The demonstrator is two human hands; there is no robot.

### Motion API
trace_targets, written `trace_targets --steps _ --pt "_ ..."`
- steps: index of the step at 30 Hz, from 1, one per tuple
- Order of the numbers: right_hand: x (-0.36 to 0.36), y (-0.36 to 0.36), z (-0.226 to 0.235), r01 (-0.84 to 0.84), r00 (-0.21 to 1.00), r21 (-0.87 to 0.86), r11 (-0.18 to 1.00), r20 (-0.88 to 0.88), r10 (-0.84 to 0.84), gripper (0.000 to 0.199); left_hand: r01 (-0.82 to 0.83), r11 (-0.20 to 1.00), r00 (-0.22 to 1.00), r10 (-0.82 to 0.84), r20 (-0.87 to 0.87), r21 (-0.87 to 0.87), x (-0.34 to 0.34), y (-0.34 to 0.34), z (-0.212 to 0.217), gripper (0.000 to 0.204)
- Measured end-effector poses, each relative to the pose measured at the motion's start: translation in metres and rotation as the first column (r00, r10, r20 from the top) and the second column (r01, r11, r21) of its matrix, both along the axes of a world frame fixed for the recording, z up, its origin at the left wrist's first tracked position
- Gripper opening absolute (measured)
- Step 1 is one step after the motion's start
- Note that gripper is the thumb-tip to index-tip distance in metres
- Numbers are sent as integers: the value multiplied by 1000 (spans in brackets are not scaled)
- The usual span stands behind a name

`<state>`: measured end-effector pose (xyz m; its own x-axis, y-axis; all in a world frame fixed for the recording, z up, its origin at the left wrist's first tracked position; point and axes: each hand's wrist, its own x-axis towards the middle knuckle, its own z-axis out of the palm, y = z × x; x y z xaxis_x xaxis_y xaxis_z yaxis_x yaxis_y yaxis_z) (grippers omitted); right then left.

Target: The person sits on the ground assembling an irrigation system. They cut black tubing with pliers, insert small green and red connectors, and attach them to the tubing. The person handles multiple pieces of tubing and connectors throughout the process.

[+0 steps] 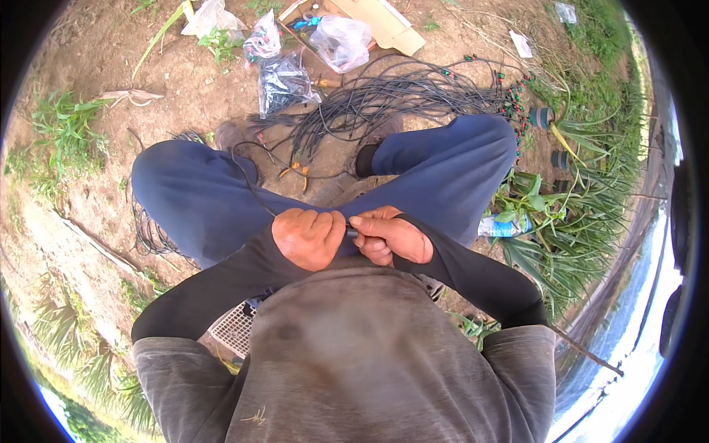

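My left hand [309, 238] is closed in a fist around a thin black tube [252, 187], which runs out past its knuckles and up over my left shin. My right hand [391, 235] meets it in front of my lap, thumb and fingers pinching a short dark cylindrical piece [351, 232] between the two hands. Whether the tube and this piece are joined is hidden by the fingers. Beyond my crossed legs lies a large bundle of black tubes [402, 92], many ends carrying small red and green fittings [515, 103].
An orange-handled hand tool [297, 174] lies on the soil between my feet. Farther off are a clear bag of dark small parts [285, 83] and an open cardboard box [388, 28] with a plastic bag [341, 43]. Leafy plants [583, 214] border the right; more coiled tube [151, 235] is at left.
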<state>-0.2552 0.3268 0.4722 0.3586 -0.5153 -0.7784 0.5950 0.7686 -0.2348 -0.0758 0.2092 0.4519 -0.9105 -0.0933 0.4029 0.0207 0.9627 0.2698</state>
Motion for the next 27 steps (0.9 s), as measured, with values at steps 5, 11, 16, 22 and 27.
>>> trace_targets --steps 5,11,16,22,27 --pt "-7 -9 4 -297 874 -296 908 -467 134 39 -114 968 986 81 148 223 -6 -11 8 13" --pt "-10 -7 7 -566 542 -376 734 -840 -12 31 -326 512 866 -175 468 795 -1 -35 30 19" --pt "-13 -7 2 -833 234 -364 417 -914 -330 14 -563 179 692 -432 579 807 -7 -40 47 22" --pt "-20 -16 24 -959 93 -201 199 -890 -446 20 -466 316 732 -387 561 826 -5 -30 38 18" --pt "-15 -17 26 -923 174 -295 247 -894 -413 19 -19 821 975 -112 193 571 3 -16 20 17"
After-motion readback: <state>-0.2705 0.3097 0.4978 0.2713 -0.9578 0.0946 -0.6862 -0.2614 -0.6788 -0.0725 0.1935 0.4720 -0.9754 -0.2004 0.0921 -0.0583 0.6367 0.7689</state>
